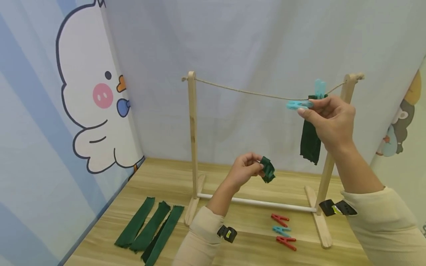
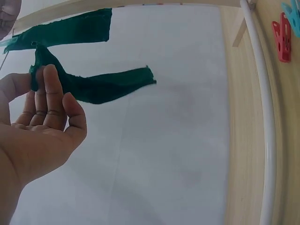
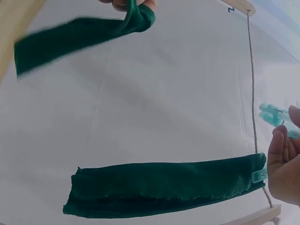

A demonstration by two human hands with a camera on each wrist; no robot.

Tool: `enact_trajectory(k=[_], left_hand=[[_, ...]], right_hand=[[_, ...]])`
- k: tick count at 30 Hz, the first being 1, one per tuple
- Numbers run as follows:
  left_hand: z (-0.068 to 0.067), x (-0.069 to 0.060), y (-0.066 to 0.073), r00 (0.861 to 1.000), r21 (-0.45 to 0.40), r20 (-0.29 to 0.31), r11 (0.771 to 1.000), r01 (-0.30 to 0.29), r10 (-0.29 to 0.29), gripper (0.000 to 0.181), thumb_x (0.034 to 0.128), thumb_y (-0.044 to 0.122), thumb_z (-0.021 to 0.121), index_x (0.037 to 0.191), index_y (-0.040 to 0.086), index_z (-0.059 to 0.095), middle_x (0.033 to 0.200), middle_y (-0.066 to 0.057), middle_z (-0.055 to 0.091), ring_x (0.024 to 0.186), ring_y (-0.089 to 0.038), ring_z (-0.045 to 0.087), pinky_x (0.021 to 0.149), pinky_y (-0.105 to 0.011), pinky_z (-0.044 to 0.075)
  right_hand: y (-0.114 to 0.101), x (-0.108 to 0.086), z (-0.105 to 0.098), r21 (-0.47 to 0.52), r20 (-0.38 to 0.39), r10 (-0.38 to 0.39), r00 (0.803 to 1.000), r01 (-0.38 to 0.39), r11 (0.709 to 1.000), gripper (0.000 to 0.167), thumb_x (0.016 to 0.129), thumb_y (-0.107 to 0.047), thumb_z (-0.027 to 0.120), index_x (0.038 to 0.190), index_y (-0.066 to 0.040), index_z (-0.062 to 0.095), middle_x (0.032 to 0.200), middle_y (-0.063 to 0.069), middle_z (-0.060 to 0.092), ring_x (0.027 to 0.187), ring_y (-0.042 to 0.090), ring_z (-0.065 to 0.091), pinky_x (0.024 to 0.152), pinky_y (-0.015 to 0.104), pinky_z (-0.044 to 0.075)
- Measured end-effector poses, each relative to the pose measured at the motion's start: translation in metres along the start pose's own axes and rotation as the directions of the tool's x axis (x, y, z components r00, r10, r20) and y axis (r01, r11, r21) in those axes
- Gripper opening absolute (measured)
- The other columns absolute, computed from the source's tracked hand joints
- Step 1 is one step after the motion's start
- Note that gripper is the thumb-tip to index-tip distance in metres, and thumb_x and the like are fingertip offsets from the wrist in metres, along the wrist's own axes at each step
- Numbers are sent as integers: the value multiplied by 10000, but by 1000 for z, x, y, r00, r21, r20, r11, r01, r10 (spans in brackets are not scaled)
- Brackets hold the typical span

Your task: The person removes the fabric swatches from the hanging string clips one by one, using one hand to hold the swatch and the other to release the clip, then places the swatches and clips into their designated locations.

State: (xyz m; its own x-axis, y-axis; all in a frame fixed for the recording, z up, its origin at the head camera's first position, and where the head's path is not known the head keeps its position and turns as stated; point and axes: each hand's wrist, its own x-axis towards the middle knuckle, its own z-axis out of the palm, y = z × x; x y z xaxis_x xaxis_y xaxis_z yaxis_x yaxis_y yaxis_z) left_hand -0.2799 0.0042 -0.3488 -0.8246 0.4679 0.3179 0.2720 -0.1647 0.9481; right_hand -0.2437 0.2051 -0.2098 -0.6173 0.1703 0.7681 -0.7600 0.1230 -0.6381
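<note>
My left hand (image 1: 244,170) pinches one end of a green cloth strip (image 1: 268,170) below the rope; in the left wrist view the strip (image 2: 103,86) trails away from the fingertips. My right hand (image 1: 334,120) holds a light blue clothespin (image 1: 297,105) between thumb and fingers, close to the rope (image 1: 246,91). Beside that hand, another green strip (image 1: 310,142) hangs over the rope near the right post, held by an upright light blue clothespin (image 1: 320,88). The right wrist view shows the held clothespin (image 3: 276,115) apart from the rope.
A wooden frame with a left post (image 1: 193,136), a right post (image 1: 327,173) and a white bottom bar (image 1: 259,202) stands on the table (image 1: 110,225). Several green strips (image 1: 137,222) lie at the left. Red clothespins (image 1: 280,219) and a blue one (image 1: 281,231) lie near the right foot.
</note>
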Motion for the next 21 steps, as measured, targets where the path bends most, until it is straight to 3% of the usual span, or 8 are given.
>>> enact_trajectory(k=[7,13,17,21], left_hand=[[-3,-5,2,1000,17,10,1000,-14,14,139,892,-9,527,1012,-70,565,734,-36,573,690,-211,613,703,-363,477],[-5,-11,0,1000,8,-1,1000,-16,16,145,891,-21,519,1018,-75,566,736,-34,572,659,-139,595,709,-387,479],[-7,-24,-3,1000,12,-20,1000,4,-4,145,890,-8,526,1017,-67,563,738,-35,570,656,-138,596,695,-359,478],[-10,-34,-3,999,30,-23,999,27,-26,138,897,-15,515,1013,-66,569,741,-39,573,656,-147,589,724,-413,490]], right_hand=[[4,-6,-7,-36,14,26,1000,-26,999,141,730,114,717,827,50,637,788,10,669,653,76,628,629,148,487],[6,-16,-11,-3,20,71,997,-71,998,175,730,105,726,882,43,665,795,4,675,667,81,629,653,156,490],[7,-29,-15,40,30,92,995,-93,995,190,730,114,722,902,57,667,795,11,681,677,91,630,665,161,492],[10,-41,-21,54,60,75,995,-79,995,210,740,140,697,939,79,668,791,19,684,691,91,638,668,165,494]])
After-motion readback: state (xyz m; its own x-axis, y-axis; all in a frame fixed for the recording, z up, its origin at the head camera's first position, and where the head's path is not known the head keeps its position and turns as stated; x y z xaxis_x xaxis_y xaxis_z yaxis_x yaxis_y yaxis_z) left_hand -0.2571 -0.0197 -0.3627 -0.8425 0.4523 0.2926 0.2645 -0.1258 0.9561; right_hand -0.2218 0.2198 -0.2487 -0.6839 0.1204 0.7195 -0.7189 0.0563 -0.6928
